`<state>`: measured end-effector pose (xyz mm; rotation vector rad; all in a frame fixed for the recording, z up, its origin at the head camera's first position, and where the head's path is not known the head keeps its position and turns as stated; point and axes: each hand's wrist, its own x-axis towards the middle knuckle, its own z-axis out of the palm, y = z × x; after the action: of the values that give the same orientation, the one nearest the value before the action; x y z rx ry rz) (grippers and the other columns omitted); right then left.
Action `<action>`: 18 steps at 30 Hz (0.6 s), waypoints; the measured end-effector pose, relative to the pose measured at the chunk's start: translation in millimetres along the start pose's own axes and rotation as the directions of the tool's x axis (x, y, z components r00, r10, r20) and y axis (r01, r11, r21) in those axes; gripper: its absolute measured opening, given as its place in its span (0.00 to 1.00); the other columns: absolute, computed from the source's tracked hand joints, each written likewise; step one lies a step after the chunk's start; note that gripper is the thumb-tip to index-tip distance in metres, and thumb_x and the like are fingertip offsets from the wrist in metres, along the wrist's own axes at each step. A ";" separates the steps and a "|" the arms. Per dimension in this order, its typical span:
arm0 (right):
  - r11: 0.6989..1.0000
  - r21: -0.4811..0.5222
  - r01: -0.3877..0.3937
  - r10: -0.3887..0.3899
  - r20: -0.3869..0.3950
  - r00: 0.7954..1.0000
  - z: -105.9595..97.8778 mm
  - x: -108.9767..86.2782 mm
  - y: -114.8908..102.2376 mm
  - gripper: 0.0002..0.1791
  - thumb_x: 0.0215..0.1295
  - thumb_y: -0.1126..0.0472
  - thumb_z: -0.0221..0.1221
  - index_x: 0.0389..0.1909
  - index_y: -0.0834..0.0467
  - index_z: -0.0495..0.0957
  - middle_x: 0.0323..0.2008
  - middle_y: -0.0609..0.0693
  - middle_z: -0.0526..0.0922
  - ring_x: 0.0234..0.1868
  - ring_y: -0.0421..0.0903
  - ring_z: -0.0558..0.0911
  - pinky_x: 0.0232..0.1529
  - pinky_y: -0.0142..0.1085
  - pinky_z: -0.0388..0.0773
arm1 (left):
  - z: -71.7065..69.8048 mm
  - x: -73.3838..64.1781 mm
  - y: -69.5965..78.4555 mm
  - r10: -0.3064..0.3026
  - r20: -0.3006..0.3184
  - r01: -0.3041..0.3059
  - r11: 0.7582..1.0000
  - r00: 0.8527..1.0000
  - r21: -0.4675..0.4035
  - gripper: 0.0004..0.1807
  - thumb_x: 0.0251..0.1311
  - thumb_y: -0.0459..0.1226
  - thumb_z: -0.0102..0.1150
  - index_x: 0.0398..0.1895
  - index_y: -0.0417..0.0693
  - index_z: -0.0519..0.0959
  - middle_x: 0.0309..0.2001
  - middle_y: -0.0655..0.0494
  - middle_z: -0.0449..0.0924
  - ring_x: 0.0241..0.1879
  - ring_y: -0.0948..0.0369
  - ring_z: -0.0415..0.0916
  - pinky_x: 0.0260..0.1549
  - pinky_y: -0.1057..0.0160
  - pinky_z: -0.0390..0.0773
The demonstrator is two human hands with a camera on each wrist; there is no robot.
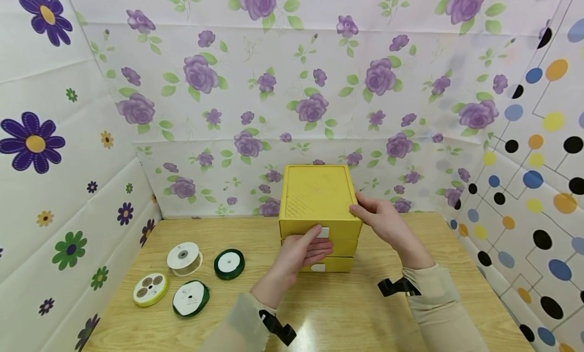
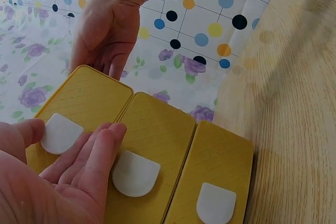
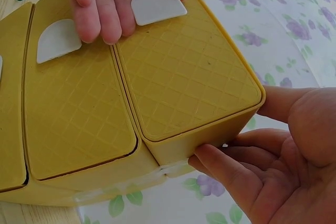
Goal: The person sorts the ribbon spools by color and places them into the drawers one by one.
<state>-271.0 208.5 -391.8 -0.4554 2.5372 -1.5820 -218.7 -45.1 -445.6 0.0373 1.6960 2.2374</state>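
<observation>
A yellow three-drawer box [image 1: 319,192] stands on the table, with a white pull tab on each drawer front. My left hand [image 1: 301,250] is at its front. In the left wrist view, the thumb touches one edge of the top drawer's white tab [image 2: 62,133], and the fingers lie at the opposite edge, pinching it. My right hand [image 1: 382,221] holds the box's upper right edge, thumb on top and fingers against the side, as the right wrist view shows. The middle tab [image 2: 136,173] and bottom tab [image 2: 216,203] are untouched. All three drawers look closed.
Left of the box lie a white ribbon spool [image 1: 183,256], a yellow-edged spool [image 1: 150,289] and two dark green ribbon rolls [image 1: 229,264], [image 1: 190,298] on the wooden table [image 1: 347,311]. Flowered cloth [image 1: 219,113] hangs behind, and dotted cloth [image 1: 534,210] lines the right side.
</observation>
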 end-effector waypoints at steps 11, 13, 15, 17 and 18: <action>1.000 -0.004 -0.002 0.002 -0.015 1.000 0.9 1.6 0.8 0.42 0.83 0.44 0.57 0.84 0.61 0.55 0.81 0.60 0.61 0.76 0.58 0.71 0.69 0.51 0.75 | -0.9 -0.2 -0.2 -0.004 0.005 0.004 1.000 1.000 0.005 0.35 0.75 0.56 0.63 0.61 0.29 0.83 0.54 0.37 0.87 0.55 0.49 0.88 0.56 0.57 0.85; 1.000 0.000 -0.002 0.002 -0.016 1.000 1.2 1.2 0.3 0.41 0.83 0.44 0.57 0.84 0.61 0.55 0.81 0.60 0.62 0.75 0.58 0.71 0.69 0.51 0.76 | -1.9 -0.1 -1.2 -0.003 0.013 0.003 1.000 1.000 0.008 0.36 0.74 0.56 0.63 0.61 0.29 0.83 0.54 0.37 0.88 0.55 0.49 0.88 0.57 0.56 0.85; 1.000 0.007 0.003 -0.003 -0.013 1.000 1.5 0.6 -0.5 0.41 0.83 0.46 0.57 0.84 0.61 0.54 0.81 0.61 0.62 0.75 0.58 0.72 0.69 0.51 0.76 | -2.8 -0.4 -2.3 -0.005 0.022 0.004 1.000 1.000 0.012 0.36 0.74 0.57 0.64 0.60 0.29 0.83 0.54 0.38 0.88 0.55 0.49 0.88 0.58 0.55 0.84; 1.000 0.015 0.006 -0.006 -0.010 1.000 2.0 -0.4 -1.8 0.40 0.84 0.47 0.57 0.84 0.62 0.54 0.81 0.62 0.61 0.75 0.58 0.72 0.69 0.51 0.76 | -3.6 -1.1 -3.2 -0.003 0.032 0.003 1.000 0.999 0.013 0.36 0.74 0.56 0.64 0.61 0.29 0.83 0.53 0.39 0.88 0.54 0.50 0.88 0.59 0.54 0.83; 1.000 0.017 0.009 -0.009 -0.008 1.000 2.2 -1.1 -2.5 0.40 0.84 0.47 0.57 0.84 0.62 0.54 0.81 0.62 0.61 0.75 0.58 0.72 0.70 0.51 0.75 | -4.0 -1.6 -3.1 -0.004 0.036 0.004 1.000 0.999 0.012 0.35 0.73 0.56 0.64 0.61 0.30 0.83 0.53 0.39 0.89 0.54 0.50 0.88 0.59 0.53 0.83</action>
<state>-269.0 205.9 -390.6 -0.4596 2.5289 -1.6106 -217.3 -48.5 -449.4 0.0764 1.6899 2.2101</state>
